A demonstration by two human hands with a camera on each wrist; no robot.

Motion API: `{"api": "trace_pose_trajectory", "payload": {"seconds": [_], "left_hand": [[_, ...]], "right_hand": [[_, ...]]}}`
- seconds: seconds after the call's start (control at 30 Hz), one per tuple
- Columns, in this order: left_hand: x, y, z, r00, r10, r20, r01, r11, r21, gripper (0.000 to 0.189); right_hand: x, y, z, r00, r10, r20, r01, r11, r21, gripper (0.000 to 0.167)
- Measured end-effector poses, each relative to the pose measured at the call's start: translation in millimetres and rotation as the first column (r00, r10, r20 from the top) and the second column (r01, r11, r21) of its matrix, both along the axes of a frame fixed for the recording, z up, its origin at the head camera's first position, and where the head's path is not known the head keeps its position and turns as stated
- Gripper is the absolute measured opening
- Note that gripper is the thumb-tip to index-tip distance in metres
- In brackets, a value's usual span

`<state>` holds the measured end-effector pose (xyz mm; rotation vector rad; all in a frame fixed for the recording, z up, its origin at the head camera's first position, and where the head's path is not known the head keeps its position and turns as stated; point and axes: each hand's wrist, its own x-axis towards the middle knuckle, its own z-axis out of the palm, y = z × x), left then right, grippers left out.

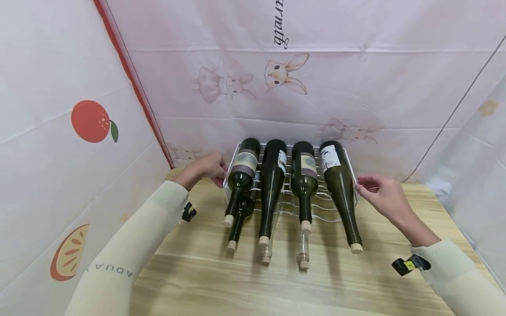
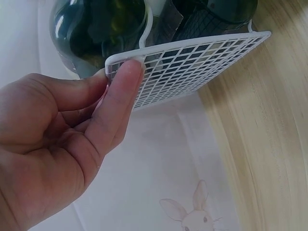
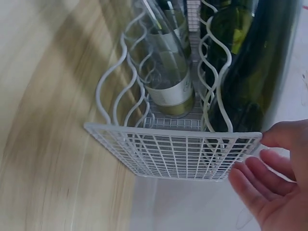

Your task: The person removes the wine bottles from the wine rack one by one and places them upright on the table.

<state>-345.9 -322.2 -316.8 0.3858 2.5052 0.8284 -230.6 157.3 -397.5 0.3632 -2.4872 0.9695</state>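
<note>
A white wire wine rack (image 3: 168,149) with mesh sides and wavy shelves stands near the back of the table. Several dark green wine bottles (image 1: 272,184) lie across its upper level, corked necks sloping toward me. Below them are a small dark bottle (image 1: 239,224) and clear glass bottles (image 1: 303,250), also corked. My left hand (image 1: 209,166) pinches the rack's upper left edge between thumb and fingers. On the opposite side, my right hand (image 1: 381,193) holds the upper right edge, its thumb at the rim and its fingers against the outer mesh.
The wood-grain table (image 1: 221,285) extends in front of the rack. Close behind hangs a pink sheet (image 1: 237,105) printed with rabbits. A white sheet (image 1: 47,145) with fruit prints rises at the left, and another pale sheet (image 1: 486,145) borders the right.
</note>
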Motion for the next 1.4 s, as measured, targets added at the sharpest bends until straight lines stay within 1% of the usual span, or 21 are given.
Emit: {"api": "trace_pose_trajectory", "payload": {"seconds": [0.07,0.1,0.17,0.23,0.3,0.4,0.5,0.67,0.8,0.87,0.97,1.07,1.13,1.2,1.3,1.4], "left_hand": [[-0.4,0.0,-1.4,1.000,0.002,0.000,-0.002,1.000,0.002,0.017],[-0.2,0.0,-1.5,1.000,0.000,0.000,0.000,1.000,0.002,0.017],[0.1,0.2,-1.5,1.000,0.001,0.004,-0.001,1.000,0.006,0.018],[0.1,0.4,-1.7,1.000,0.004,0.009,-0.005,1.000,0.012,0.017],[-0.1,0.3,-1.9,1.000,0.004,0.011,-0.004,1.000,0.017,0.017],[0.0,0.3,-1.9,1.000,0.002,0.010,-0.002,1.000,0.021,0.017],[-0.2,-0.3,-1.9,1.000,-0.009,0.004,0.009,1.000,0.022,0.018],[-0.6,-0.6,-2.3,1.000,-0.004,0.005,0.004,1.000,0.024,0.018],[-0.8,-0.5,-2.9,1.000,0.022,0.014,-0.022,0.999,0.030,0.018],[-0.8,-0.6,-3.0,1.000,0.019,0.016,-0.020,0.999,0.038,0.018],[-0.7,-0.9,-3.1,1.000,0.010,0.015,-0.011,0.999,0.044,0.017],[-0.5,-1.6,-3.7,1.000,0.006,0.009,-0.006,0.999,0.038,0.017],[-0.6,-1.8,-4.2,1.000,0.006,0.007,-0.007,0.999,0.032,0.017],[-0.9,-2.1,-4.7,1.000,0.007,0.006,-0.007,1.000,0.029,0.018],[-1.3,-2.5,-4.8,1.000,0.005,0.007,-0.005,1.000,0.026,0.019],[-1.6,-2.9,-4.4,1.000,0.004,0.007,-0.005,1.000,0.024,0.019]], "right_hand": [[0.3,-1.2,-3.8,0.994,0.010,-0.109,-0.006,0.999,0.035,0.021],[0.4,-1.6,-5.7,0.986,0.014,-0.165,-0.003,0.998,0.063,0.022],[0.4,-1.4,-9.3,0.965,0.035,-0.259,-0.005,0.993,0.116,0.028],[0.2,-0.3,-12.6,0.942,0.070,-0.329,-0.017,0.987,0.163,0.033],[-0.8,1.0,-16.1,0.915,0.127,-0.383,-0.056,0.980,0.191,0.039],[-2.7,2.5,-20.7,0.873,0.210,-0.440,-0.118,0.967,0.226,0.045],[-4.0,2.9,-23.8,0.837,0.276,-0.472,-0.162,0.950,0.267,0.050],[-5.2,2.2,-27.3,0.800,0.333,-0.499,-0.181,0.927,0.328,0.055],[-6.1,2.0,-30.2,0.770,0.368,-0.521,-0.189,0.912,0.364,0.057],[-5.9,1.7,-31.4,0.761,0.388,-0.520,-0.196,0.902,0.385,0.058],[-5.5,0.3,-33.1,0.761,0.414,-0.499,-0.213,0.886,0.412,0.062],[-4.9,-2.0,-33.7,0.766,0.427,-0.481,-0.221,0.877,0.427,0.077],[-5.2,-4.3,-34.1,0.765,0.428,-0.482,-0.219,0.876,0.431,0.083],[-5.8,-6.9,-34.5,0.762,0.426,-0.487,-0.215,0.877,0.431,0.083],[-7.6,-11.2,-35.0,0.758,0.424,-0.495,-0.210,0.878,0.430,0.078],[-9.3,-14.3,-35.5,0.760,0.417,-0.499,-0.195,0.878,0.437,0.075]]}}
